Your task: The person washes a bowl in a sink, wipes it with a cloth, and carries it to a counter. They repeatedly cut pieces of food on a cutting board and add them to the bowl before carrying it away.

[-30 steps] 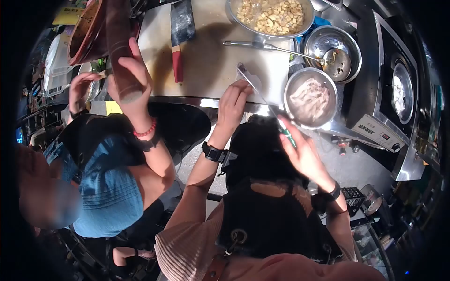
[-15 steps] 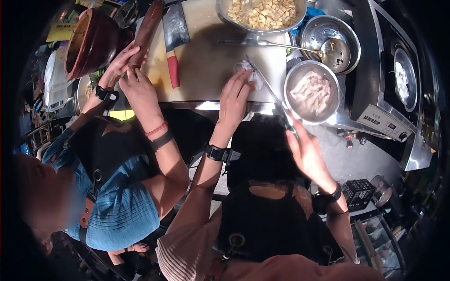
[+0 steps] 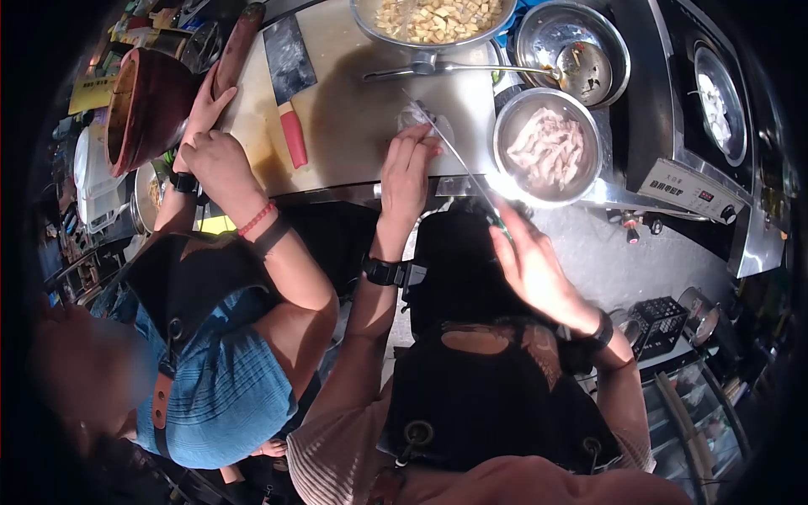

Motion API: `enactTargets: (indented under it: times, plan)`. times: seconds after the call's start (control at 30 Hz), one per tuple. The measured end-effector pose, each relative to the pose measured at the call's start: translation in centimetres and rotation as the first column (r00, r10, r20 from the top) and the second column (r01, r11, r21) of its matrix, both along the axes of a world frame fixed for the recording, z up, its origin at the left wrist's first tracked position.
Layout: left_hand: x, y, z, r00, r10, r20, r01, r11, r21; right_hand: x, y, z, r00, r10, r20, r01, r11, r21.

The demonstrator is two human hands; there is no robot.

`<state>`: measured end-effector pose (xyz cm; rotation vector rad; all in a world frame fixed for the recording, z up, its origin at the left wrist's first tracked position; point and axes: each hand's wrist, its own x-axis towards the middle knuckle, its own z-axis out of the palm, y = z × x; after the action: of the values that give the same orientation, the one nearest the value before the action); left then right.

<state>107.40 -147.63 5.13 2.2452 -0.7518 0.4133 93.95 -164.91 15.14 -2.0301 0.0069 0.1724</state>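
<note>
The right hand [image 3: 530, 265] is seen nearest, below the near edge of the counter, closed around the green handle of a long thin knife [image 3: 454, 153]. The blade is carried up and to the left, across the near edge of the cutting board [image 3: 353, 126]. The left hand [image 3: 404, 172], with a black watch [image 3: 383, 271] worn at the wrist, is laid on the board's near right part. Its fingers are held close together and bent, and their tips are pressed on the near side of a pale piece of food [image 3: 418, 118]. The knife tip is set against the right of this piece, just beyond the fingertips.

At the board's left edge two hands of a co-worker [image 3: 210, 164] are seen, one of them placed on a brown rolling pin [image 3: 237, 44], beside a clay pot [image 3: 135, 109]. A cleaver [image 3: 286, 71] with a red handle is laid on the board's left half.

Just off the board's right edge a steel bowl [image 3: 502, 164] of pale meat strips [image 3: 547, 147] is stood. At the far edge a bowl [image 3: 425, 46] of diced pieces is set, with a ladle [image 3: 581, 67] resting in another steel bowl [image 3: 526, 38] to its right. Farther right an induction cooker [image 3: 694, 192] is placed; the print on its control panel is too small to be read.
</note>
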Motion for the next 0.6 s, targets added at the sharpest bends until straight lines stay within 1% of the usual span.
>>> enactTargets:
  times: [0.1,0.2,0.37,0.4,0.47,0.6]
  plan:
    - [0.2,-0.1,0.2,0.999,0.000,0.052,-0.001,1.000,0.028,-0.5,0.1,-0.1,1.000,0.002,0.016,-0.002,1.000,-0.002]
    - [0.4,0.1,0.1,0.998,-0.020,0.057,0.018,0.999,0.039,-1.3,0.3,-0.6,1.000,0.001,0.022,-0.001,1.000,-0.003]
    - [0.2,0.0,0.7,0.999,-0.020,0.026,0.017,0.995,0.094,-1.6,0.8,-1.3,1.000,-0.009,-0.013,0.009,1.000,-0.022]
    - [0.2,0.0,0.9,1.000,-0.025,0.019,0.023,0.995,0.102,-1.6,0.9,-1.5,1.000,-0.009,0.002,0.009,0.999,-0.036]
    - [0.5,0.1,1.2,0.998,-0.057,0.002,0.057,0.992,0.109,-1.7,0.9,-2.0,1.000,-0.005,0.031,0.007,0.998,-0.067]
    - [1.4,0.6,0.8,0.988,-0.134,-0.071,0.141,0.985,0.096,-1.6,0.7,-2.0,1.000,0.005,0.004,-0.004,0.995,-0.105]
